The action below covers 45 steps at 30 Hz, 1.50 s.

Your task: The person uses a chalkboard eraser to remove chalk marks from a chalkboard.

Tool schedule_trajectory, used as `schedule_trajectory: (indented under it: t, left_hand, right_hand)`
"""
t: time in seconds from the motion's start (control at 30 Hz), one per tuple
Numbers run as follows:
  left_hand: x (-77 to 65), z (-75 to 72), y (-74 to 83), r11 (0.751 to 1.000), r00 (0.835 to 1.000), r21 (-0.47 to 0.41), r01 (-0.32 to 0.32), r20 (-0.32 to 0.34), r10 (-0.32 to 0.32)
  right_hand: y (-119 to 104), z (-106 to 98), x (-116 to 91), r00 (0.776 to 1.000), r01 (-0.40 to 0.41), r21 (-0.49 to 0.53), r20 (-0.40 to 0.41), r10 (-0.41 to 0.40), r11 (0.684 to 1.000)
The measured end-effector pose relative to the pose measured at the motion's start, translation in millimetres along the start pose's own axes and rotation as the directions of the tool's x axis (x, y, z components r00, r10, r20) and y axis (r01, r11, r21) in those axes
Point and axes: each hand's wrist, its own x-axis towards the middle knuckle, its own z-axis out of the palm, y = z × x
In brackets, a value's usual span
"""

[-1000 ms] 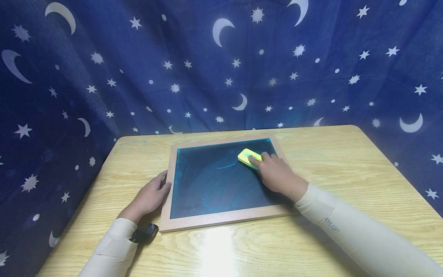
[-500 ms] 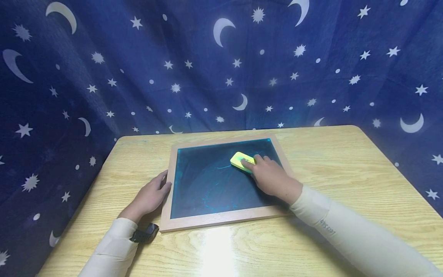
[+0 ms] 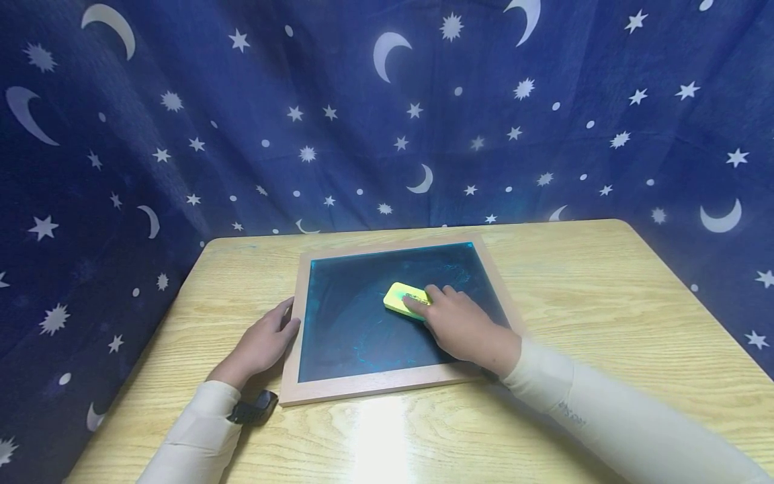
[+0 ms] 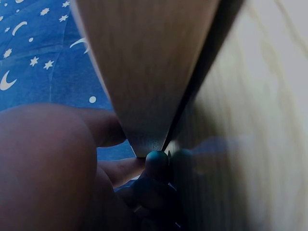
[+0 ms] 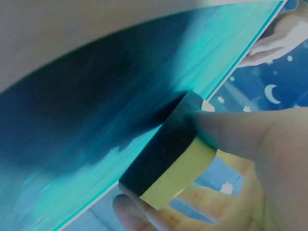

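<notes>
A wood-framed chalkboard (image 3: 329,323) lies on the table, faint teal chalk marks on its dark face. My right hand (image 3: 462,326) grips a yellow chalkboard eraser (image 3: 398,296) against the board, near its middle. In the right wrist view, the eraser's dark felt side (image 5: 166,144) faces the board, with thumb and fingers on opposite sides of the block. My left hand (image 3: 263,343) holds the frame's left edge. In the left wrist view, the thumb meets the upper edge of the wooden frame (image 4: 149,62) and a teal-dusted fingertip (image 4: 156,160) touches its lower corner.
The light wood table (image 3: 580,289) extends around the board on every side. A dark blue curtain (image 3: 338,134) with moons and stars hangs behind and to the sides. A black strap with a small device (image 3: 256,409) sits on the left wrist.
My right hand has swept the eraser leftward and toward me, from the board's upper right to near its middle. A curved chalk line there is gone from view. The left hand stays put.
</notes>
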Motion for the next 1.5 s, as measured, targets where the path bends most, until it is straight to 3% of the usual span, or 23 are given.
schedule_trajectory:
  t: [0.43,0.73,1.5]
  left_hand:
    - [-1.9,-2.0,3.2,1.000,1.000,0.006,0.011,0.003,-0.011]
    - [-1.1,-0.8,2.4,1.000,1.000,0.008,0.019,-0.004,-0.019]
    - [-1.2,-0.8,1.1,1.000,1.000,0.005,0.019,-0.002,-0.019]
  right_hand:
    - [-23.6,-5.1,-7.4,0.997,0.074,0.029,0.030,-0.075,0.997]
    - [-35.6,-3.9,-12.4,0.988,0.156,-0.046,-0.003,-0.156,0.987]
    - [-34.5,-2.4,-5.9,0.989,0.149,-0.046,-0.009,-0.149,0.988]
